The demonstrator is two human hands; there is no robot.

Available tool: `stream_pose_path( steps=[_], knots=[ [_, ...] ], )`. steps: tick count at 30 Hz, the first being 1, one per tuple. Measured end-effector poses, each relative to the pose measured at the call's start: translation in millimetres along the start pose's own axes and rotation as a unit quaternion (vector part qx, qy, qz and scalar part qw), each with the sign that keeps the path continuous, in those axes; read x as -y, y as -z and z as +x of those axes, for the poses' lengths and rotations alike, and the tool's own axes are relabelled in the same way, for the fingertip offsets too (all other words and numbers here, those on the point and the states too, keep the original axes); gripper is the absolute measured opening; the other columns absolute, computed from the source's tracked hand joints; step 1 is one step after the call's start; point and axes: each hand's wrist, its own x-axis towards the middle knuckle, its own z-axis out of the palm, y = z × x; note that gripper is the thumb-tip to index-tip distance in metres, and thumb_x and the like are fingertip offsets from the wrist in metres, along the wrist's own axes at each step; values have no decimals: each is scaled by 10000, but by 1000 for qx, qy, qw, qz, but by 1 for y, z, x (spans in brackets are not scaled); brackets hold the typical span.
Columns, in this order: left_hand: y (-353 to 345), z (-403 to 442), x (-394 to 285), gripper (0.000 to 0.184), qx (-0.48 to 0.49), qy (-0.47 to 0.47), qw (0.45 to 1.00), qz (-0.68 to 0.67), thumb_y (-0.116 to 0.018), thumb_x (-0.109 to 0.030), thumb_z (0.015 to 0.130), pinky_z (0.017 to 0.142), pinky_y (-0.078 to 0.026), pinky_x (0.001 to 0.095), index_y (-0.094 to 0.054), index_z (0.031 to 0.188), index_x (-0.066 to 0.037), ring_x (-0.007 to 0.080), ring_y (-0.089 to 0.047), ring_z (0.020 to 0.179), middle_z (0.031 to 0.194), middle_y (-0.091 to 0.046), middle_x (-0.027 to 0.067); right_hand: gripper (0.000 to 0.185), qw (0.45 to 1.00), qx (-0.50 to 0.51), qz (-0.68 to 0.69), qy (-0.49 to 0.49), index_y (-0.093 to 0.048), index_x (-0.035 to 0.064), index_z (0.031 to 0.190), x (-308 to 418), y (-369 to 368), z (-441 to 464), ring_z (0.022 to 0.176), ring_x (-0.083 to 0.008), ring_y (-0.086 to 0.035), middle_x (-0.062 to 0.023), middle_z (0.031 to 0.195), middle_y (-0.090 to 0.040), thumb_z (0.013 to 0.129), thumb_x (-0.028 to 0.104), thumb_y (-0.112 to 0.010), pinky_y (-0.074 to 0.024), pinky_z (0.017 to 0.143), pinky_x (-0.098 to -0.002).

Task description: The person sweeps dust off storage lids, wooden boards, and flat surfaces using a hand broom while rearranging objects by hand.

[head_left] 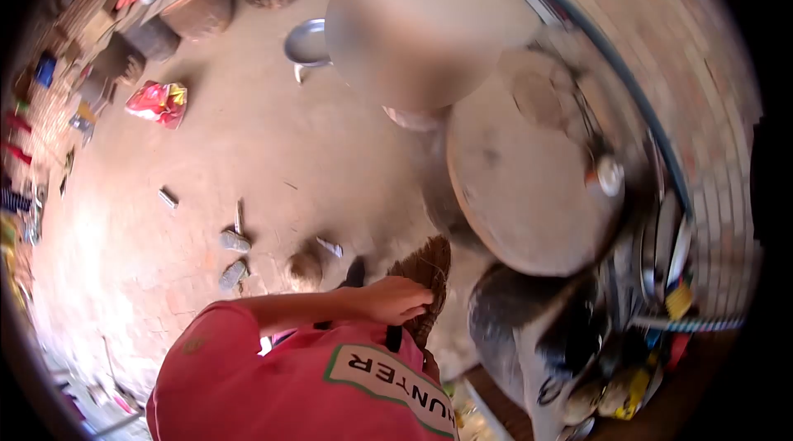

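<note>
My left hand (395, 301) reaches across the front of my pink shirt (273, 383), its fingers curled. It is closed on a brown, bristly bundle that looks like a straw broom (429, 263), whose wide end spreads upward past the hand. Part of the bundle's lower end is hidden by the hand and shirt. My right hand does not show. Beside the broom, to the right, stands a large round vessel with a flat tan top (537, 185). A dark rounded pot (504, 309) sits just below it.
A red packet (159, 102), a metal bowl (307, 43) and a pair of grey slippers (235, 258) lie on the earthen floor (248, 144). Clay pots (198, 10) line the far wall. A big round shape (413, 20) at the top is blurred. A brick wall (714, 193) runs along the right.
</note>
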Motion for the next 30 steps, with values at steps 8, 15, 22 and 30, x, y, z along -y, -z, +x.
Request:
stream_pose_path(
  steps=[8, 15, 22, 30],
  knots=[
    [137, -116, 77, 203, -266, 250, 931, -19, -569, -152, 909, 760, -515, 425, -617, 1058, -24, 347, -649, 866, 942, -670, 162, 403, 988, 150, 36, -12, -509, 67, 1204, 218, 1, 149, 647, -220, -618, -81, 796, -629, 870, 246, -647, -488, 558, -354],
    [224, -161, 178, 168, -431, 301, 847, -79, -665, -84, 851, 709, -538, 338, -662, 993, 4, 292, -690, 825, 916, -701, 161, 271, 968, 236, 18, -88, -602, 35, 1019, 396, -51, 252, 577, -103, -541, -28, 773, -596, 880, 260, -662, -434, 499, -284],
    [389, -180, 272, 190, -456, 334, 825, -16, -678, -81, 851, 700, -547, 310, -662, 1013, 18, 231, -702, 797, 895, -711, 145, 530, 919, 223, -266, 185, -555, -34, 1061, 589, -130, 362, 911, -333, -633, -232, 954, -644, 806, 407, -702, -482, 788, -400],
    [520, -242, 355, 203, -568, 377, 731, 19, -645, -67, 837, 712, -547, 339, -652, 1013, 35, 275, -704, 773, 868, -701, 181, 507, 920, 299, -163, 194, -526, -28, 1097, 781, -201, 449, 766, -238, -643, -153, 882, -638, 784, 302, -750, -497, 654, -345]
  ],
)
